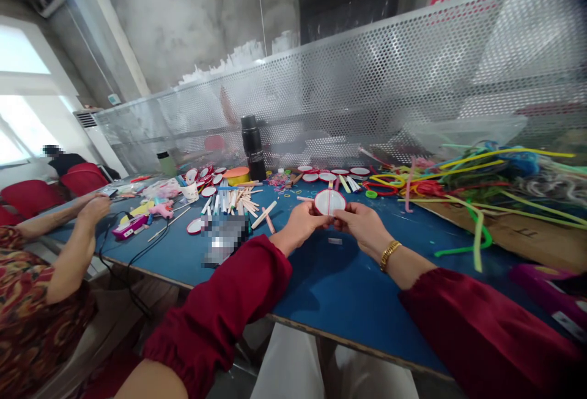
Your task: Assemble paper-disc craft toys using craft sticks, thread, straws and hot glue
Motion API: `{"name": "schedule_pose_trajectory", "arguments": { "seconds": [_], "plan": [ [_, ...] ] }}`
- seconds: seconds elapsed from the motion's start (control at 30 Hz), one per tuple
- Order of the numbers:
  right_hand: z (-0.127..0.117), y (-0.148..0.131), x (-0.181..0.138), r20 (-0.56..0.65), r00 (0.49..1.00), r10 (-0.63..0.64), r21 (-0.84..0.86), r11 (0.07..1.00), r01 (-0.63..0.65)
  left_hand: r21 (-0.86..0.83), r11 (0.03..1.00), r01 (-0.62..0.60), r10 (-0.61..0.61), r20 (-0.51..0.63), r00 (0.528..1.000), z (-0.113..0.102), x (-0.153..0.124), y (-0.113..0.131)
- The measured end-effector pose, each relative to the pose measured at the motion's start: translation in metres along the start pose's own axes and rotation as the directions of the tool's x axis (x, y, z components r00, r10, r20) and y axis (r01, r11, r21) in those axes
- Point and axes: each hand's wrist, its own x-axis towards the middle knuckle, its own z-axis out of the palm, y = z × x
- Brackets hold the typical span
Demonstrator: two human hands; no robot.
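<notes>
Both of my hands meet over the blue table [321,289], and between them is a small white disc [329,201] with a red rim. It is held upright, facing me, just above the table top. The left hand [300,223] pinches the rim at about 8 o'clock and the right hand [362,224] at about 4 o'clock. Each grip is closed on the disc with the fingertips, not the palm. A thin pink line runs down the disc's face from 12 to 6 o'clock; I cannot tell whether it is a thread, a stick or a mark.

I judge the step in hand to be fine fingertip work at the lower edge of the disc. Any further move there calls for a light, steady pinch, so the disc neither tilts nor slips.

A small pale scrap [335,241] lies on the table just below the disc, at 6 o'clock. At 12 o'clock more red-rimmed discs [328,175] lie in a row. At 10 o'clock there is a heap of wooden sticks [233,200], and behind it a black flask [254,148]. From 2 to 3 o'clock lies a tangle of coloured fuzzy wires [481,172]. Far off at 9 o'clock, a co-worker's hand [94,209] rests at the table's edge, well apart from mine.
</notes>
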Motion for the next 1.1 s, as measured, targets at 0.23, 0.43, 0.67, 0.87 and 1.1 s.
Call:
{"name": "schedule_pose_trajectory", "arguments": {
  "seconds": [0.23,0.43,0.67,0.87,1.1],
  "plan": [
    [0.001,0.002,-0.001,0.002,0.999,-0.039,-0.092,0.995,0.039,0.39,0.913,-0.124,0.149,-0.034,0.988,-0.003,0.007,-0.008],
    [-0.001,0.002,0.0,0.01,1.0,-0.029,-0.12,0.992,0.03,0.479,0.869,-0.128,0.158,-0.022,0.987,-0.003,0.006,-0.01],
    [-0.005,-0.001,-0.001,0.046,0.998,-0.052,-0.107,0.993,0.057,0.299,0.95,-0.095,0.103,-0.011,0.995,-0.004,0.003,-0.006],
    [-0.009,-0.004,-0.001,0.146,0.989,-0.04,-0.135,0.989,0.059,-0.198,0.98,-0.025,0.013,-0.062,0.998,-0.003,0.005,0.006],
    [-0.008,-0.005,-0.005,0.199,0.98,0.009,-0.161,0.987,0.024,-0.234,0.972,0.025,-0.032,-0.028,0.999,-0.005,0.002,0.01]
  ]
}}
